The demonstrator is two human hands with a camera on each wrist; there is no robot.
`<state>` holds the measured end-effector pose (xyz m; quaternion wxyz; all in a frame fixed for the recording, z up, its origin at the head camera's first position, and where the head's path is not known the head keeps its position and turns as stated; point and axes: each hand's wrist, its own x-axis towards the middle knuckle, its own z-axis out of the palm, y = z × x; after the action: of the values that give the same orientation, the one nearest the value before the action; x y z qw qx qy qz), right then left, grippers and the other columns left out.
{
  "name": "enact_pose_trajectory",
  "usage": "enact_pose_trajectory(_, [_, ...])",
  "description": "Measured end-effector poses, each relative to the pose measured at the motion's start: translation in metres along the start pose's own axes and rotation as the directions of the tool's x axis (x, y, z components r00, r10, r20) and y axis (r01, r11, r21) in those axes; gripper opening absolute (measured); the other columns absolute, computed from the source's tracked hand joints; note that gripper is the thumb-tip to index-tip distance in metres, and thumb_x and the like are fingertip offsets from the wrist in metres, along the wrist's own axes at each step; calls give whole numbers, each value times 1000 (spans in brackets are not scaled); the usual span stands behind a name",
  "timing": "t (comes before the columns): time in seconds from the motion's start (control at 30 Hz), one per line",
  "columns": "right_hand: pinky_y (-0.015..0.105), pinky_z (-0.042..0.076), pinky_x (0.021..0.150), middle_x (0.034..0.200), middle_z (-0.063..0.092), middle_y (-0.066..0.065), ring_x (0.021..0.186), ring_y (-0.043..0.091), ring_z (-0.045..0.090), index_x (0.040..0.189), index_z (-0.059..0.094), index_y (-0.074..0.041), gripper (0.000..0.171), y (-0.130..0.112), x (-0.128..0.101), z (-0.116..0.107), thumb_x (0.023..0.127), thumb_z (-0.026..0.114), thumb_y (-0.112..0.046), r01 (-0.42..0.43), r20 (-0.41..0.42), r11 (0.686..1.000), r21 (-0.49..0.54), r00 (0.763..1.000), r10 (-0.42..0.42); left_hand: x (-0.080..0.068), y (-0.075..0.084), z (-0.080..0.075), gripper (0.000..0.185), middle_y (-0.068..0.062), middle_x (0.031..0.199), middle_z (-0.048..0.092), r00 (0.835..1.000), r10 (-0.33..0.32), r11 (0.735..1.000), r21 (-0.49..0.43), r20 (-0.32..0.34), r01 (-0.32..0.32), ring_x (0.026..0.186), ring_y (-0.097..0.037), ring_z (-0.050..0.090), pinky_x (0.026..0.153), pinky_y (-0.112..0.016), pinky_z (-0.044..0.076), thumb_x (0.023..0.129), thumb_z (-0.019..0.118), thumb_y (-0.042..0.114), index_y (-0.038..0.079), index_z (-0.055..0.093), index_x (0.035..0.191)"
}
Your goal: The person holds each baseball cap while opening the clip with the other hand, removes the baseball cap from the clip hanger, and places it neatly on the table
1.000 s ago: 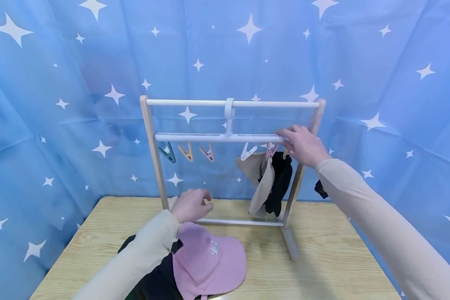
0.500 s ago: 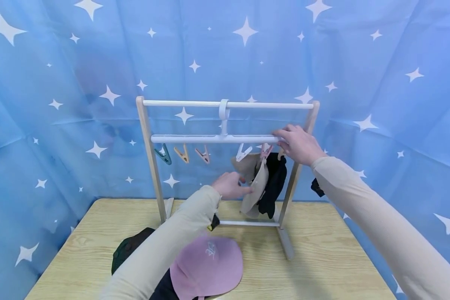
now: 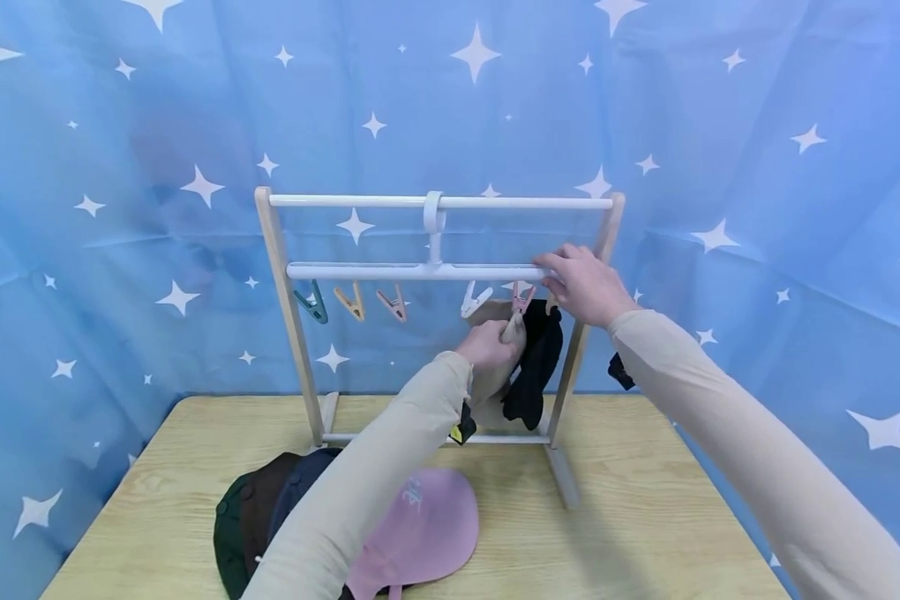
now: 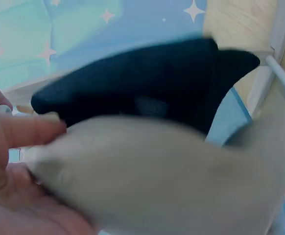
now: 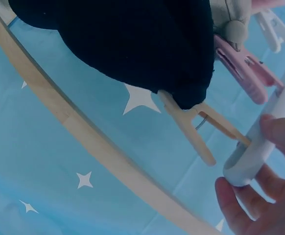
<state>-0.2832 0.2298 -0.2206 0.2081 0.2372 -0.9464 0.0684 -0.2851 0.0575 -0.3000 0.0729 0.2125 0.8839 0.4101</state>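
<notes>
A white clip hanger (image 3: 397, 272) hangs by its hook from the rack's top rail. My right hand (image 3: 583, 287) holds the hanger's right end, thumb and fingers around the bar in the right wrist view. A beige cap (image 4: 157, 171) hangs from a pink clip (image 5: 243, 73), and my left hand (image 3: 487, 346) pinches its fabric just below that clip. Right beside it, a black cap (image 3: 536, 367) hangs from a light orange clip (image 5: 186, 127) at the hanger's end. The left wrist view shows thumb and fingers on the beige cap's edge.
Green, yellow and light pink clips (image 3: 392, 304) dangle on the hanger's left half, a white clip (image 3: 475, 300) right of centre. Several dark caps (image 3: 251, 508) and a pink cap (image 3: 427, 525) lie at the table's front left, partly behind my left sleeve. The rack (image 3: 288, 308) has wooden legs.
My left hand has moved from above the pink cap up and right to the hanging beige cap and now pinches it. My right hand stays on the hanger; the view has shifted slightly.
</notes>
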Motion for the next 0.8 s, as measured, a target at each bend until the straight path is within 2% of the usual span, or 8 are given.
enact_pose_trajectory(0.13, [53, 45, 83, 115, 56, 20, 103, 37, 50, 125, 60, -5, 31, 0, 2, 3, 95, 61, -9, -31, -19, 999, 41, 999, 32, -1, -1, -1, 33, -15, 116, 63, 1000, 4, 998, -55, 4, -4, 102, -26, 59, 85, -33, 44, 95, 51, 2, 5, 61, 126])
enact_pose_trajectory(0.23, [52, 44, 84, 117, 51, 23, 105, 38, 50, 125, 55, 0, 35, 1, 1, 5, 94, 64, -12, -87, -60, 989, 117, 994, 94, -3, 1, -3, 39, -16, 121, 61, 1000, 3, 993, -116, 1, -3, 100, -25, 57, 81, -32, 42, 92, 48, -5, 4, 60, 128])
enact_pose_trajectory(0.37, [49, 40, 80, 104, 48, 22, 94, 37, 45, 110, 48, 5, 38, 0, 0, 3, 88, 72, -16, -172, -159, 967, 190, 966, 203, -4, 4, -8, 32, -15, 117, 62, 1000, 0, 987, -164, 1, 0, 95, -22, 53, 80, -32, 40, 93, 49, -6, 2, 64, 119])
enact_pose_trajectory(0.47, [43, 39, 67, 85, 49, 16, 76, 32, 46, 92, 48, 1, 31, -8, -2, 2, 89, 72, -18, -221, -185, 959, 180, 949, 254, -4, 5, -11, 20, -10, 99, 62, 1000, 8, 982, -188, 4, -7, 87, -20, 51, 78, -31, 39, 94, 51, -4, 1, 67, 105])
enact_pose_trajectory(0.6, [38, 38, 53, 64, 48, 8, 55, 26, 48, 76, 49, -5, 27, -23, -6, 5, 93, 57, -23, -272, -135, 947, 174, 946, 296, -2, 5, -8, 12, -3, 72, 49, 1000, 29, 967, -253, -1, -28, 74, -18, 45, 69, -26, 35, 92, 53, -5, -1, 63, 89])
enact_pose_trajectory(0.7, [36, 37, 49, 60, 46, 6, 51, 24, 47, 72, 49, -7, 32, -33, -6, 9, 92, 54, -31, -297, -125, 945, 139, 941, 314, -1, 7, -4, 12, 0, 64, 41, 999, 30, 956, -290, -21, -35, 69, -15, 42, 65, -24, 33, 90, 53, -7, -1, 62, 84])
enact_pose_trajectory(0.8, [38, 38, 43, 58, 46, 7, 46, 25, 46, 72, 49, -6, 38, -41, -4, 15, 91, 58, -37, -306, -161, 951, 36, 938, 308, -1, 11, -3, 14, 0, 61, 37, 999, 28, 962, -272, -22, -32, 64, -15, 38, 61, -25, 32, 91, 51, -7, -2, 58, 81])
